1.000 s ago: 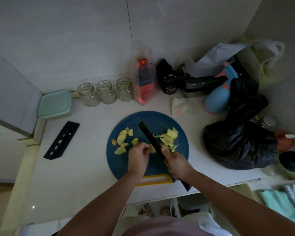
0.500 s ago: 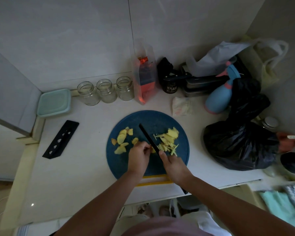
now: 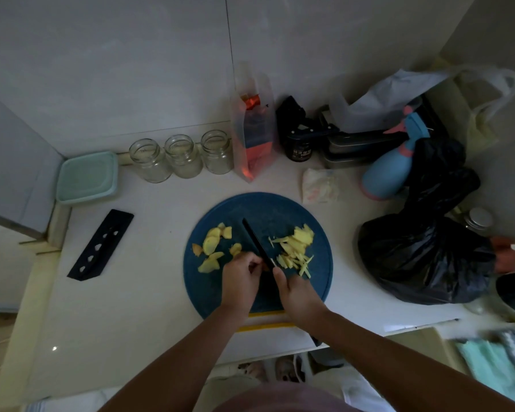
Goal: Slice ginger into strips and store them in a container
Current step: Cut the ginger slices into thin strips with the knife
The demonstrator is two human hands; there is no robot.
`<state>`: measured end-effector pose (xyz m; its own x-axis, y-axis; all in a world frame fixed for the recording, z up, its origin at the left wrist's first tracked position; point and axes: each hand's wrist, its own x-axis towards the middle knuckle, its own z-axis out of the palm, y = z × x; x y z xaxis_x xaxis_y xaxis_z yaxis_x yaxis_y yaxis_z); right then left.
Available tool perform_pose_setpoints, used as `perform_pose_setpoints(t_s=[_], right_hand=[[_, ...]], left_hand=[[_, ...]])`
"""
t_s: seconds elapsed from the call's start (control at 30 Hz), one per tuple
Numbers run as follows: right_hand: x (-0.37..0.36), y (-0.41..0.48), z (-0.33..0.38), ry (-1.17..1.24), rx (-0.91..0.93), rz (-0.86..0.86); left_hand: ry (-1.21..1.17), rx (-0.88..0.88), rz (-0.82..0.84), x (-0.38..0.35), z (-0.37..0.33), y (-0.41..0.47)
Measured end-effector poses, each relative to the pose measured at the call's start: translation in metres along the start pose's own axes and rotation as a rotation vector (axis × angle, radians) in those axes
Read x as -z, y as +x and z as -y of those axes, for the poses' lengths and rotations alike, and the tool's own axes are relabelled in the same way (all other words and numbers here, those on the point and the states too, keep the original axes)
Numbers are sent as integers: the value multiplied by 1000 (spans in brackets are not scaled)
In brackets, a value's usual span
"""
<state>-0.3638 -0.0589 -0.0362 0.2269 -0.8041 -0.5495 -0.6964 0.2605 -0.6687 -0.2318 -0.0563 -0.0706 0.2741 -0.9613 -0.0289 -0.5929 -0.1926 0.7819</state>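
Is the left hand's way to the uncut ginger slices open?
Probably yes: the slices lie just left of the left hand, nothing between, though it pinches a ginger piece at the knife.

Black bag (image 3: 422, 257), blue spray bottle (image 3: 387, 171) right — sheath (image 3: 100, 245) left.

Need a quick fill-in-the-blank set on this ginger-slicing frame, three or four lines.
1. The right hand grips a black knife over the round ____ cutting board.
2. The left hand holds a ginger piece to the blade's ____.
3. Thin yellow ginger strips lie on the blade's ____ side.
4. ____ clear glass jars stand by the wall.
Missing words: blue; left; right; three.
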Motion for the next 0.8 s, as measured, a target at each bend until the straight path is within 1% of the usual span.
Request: perform_pose_setpoints(t_s=[0.33, 0.53, 0.63, 0.8], right_hand=[[-3, 10, 0, 5, -6, -34], [-5, 3, -8, 137, -33, -96], [0, 0, -8, 90, -23, -84], [7, -2, -6, 26, -50, -53]], left_hand=[[-18, 3, -14, 2, -4, -3], [-44, 9, -21, 3, -9, -8], [-23, 7, -22, 2, -10, -10], [-21, 55, -42, 1, -12, -11]])
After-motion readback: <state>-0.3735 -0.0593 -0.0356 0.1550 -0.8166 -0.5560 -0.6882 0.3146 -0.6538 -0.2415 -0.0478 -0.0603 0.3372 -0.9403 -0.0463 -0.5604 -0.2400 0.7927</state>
